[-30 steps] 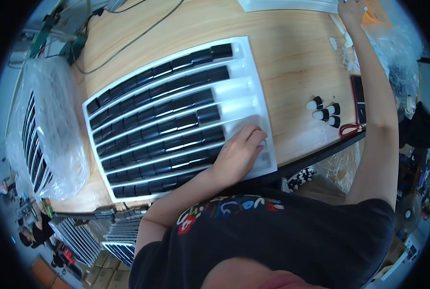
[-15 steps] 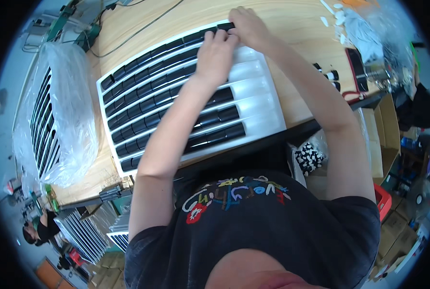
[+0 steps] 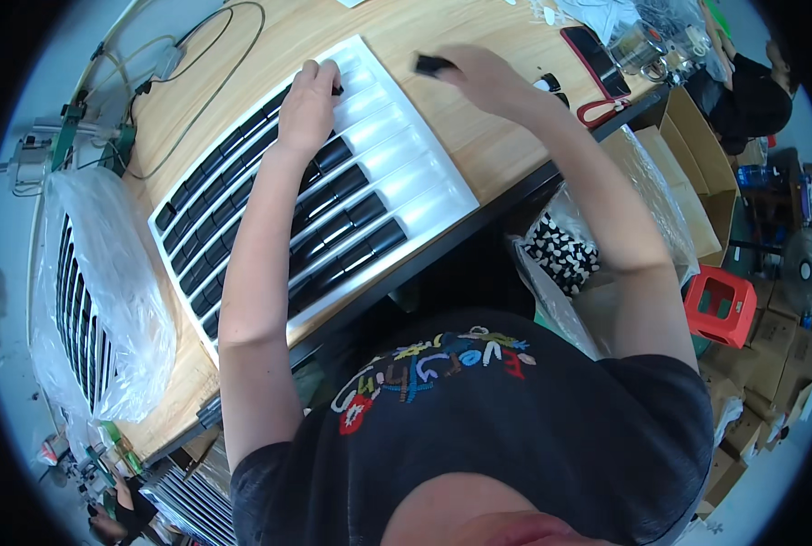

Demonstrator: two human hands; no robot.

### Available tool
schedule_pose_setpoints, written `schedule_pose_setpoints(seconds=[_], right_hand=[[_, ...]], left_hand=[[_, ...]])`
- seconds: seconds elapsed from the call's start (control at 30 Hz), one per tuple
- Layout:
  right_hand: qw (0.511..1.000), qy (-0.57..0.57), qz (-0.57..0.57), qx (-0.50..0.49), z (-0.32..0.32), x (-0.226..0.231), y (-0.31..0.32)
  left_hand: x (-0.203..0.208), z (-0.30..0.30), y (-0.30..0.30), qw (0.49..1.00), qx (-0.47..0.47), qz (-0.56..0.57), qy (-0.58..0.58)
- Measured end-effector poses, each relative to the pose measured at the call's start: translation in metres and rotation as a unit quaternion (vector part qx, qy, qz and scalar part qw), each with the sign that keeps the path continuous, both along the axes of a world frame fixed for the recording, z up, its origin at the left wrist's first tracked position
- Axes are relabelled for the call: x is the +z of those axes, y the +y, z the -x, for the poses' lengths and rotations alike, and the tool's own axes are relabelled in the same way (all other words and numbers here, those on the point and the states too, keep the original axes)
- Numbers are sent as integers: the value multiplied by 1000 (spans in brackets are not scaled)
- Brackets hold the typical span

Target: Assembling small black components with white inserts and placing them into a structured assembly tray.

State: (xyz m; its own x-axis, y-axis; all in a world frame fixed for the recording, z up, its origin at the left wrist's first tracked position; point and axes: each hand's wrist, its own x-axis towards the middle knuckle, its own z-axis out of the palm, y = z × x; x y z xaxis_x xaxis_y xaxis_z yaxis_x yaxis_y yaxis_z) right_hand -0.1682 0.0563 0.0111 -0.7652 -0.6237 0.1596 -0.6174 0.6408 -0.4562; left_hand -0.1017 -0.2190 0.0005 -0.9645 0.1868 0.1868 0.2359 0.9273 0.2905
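Note:
A white grooved tray (image 3: 442, 182) lies on the wooden table, its channels partly filled with rows of short black cylindrical pieces (image 3: 337, 205). The right ends of the channels hold none. My left hand (image 3: 307, 114) is over the far part of the tray, fingers closed and bent down onto a black piece (image 3: 337, 90) at the end of a row. To the right of the tray, above the tabletop, my right hand (image 3: 492, 84) pinches another black cylindrical piece (image 3: 433, 65); motion blurs this hand. Beside its wrist lie a few loose black-and-white pieces (image 3: 548, 84).
A plastic-wrapped filled tray (image 3: 105, 300) stands at left, near a green clamp-like machine (image 3: 69, 136). A phone (image 3: 595, 62) and glass mug (image 3: 638, 45) sit at right. Below the table edge are a bag of black-and-white pieces (image 3: 560, 255) and cardboard box (image 3: 697, 155). Other people work nearby.
The view has shifted, with the tray now further left. My right hand has left the tray's far edge and moved right, holding a black piece. My left hand remains at the row end.

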Motion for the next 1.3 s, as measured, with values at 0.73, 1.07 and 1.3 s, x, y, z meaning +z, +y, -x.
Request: schedule_pose_setpoints(seconds=[0.73, 1.07, 1.3], right_hand=[[952, -143, 266, -42, -89, 65, 38], [962, -194, 191, 1, -133, 87, 23], [970, -190, 147, 35, -148, 94, 20]], left_hand=[[8, -86, 120, 790, 6, -607, -86], [33, -122, 110, 728, -42, -675, -110], [39, -137, 106, 747, -73, -641, -160]])
